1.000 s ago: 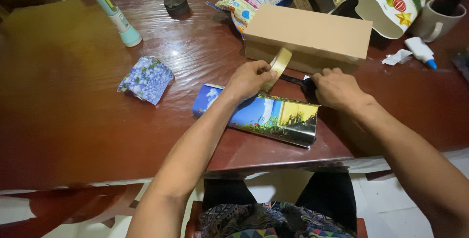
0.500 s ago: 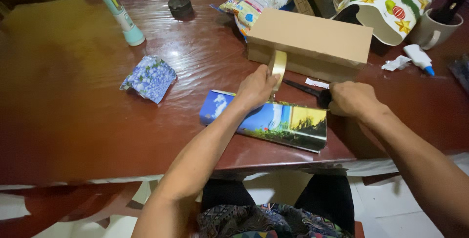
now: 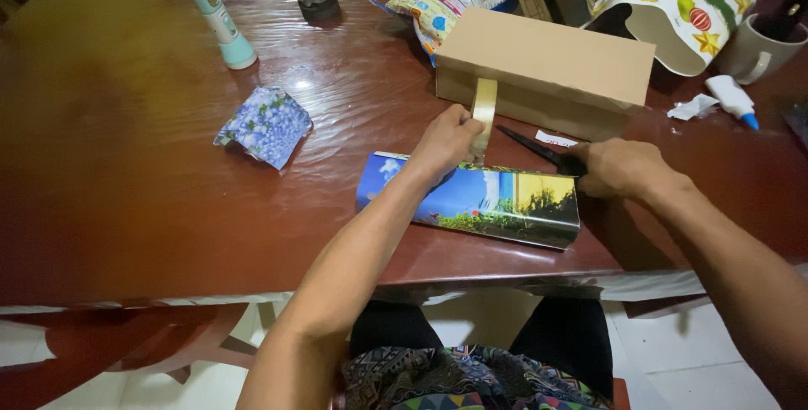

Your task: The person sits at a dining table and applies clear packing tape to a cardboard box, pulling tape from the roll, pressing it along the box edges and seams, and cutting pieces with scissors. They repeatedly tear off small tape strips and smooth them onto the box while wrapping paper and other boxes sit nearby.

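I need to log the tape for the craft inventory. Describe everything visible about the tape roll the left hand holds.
The tape roll is a narrow ring of tan, slightly see-through tape with an open centre. It stands on edge, upright, just in front of the cardboard box and above the rolled picture sheet. The left hand has it in its grip from the lower side, fingers wrapped on the rim. Whether it touches the box cannot be told. The scissors in the right hand point toward it.

Around your plain tan cardboard box (image 3: 547, 69): nearer you lies a glossy wrapped packet printed with blue sky, green trees and a yellow patch (image 3: 480, 201); far left, a crumpled blue floral paper (image 3: 265, 124); behind it, white paper patterned with red and green ornaments (image 3: 673, 2).
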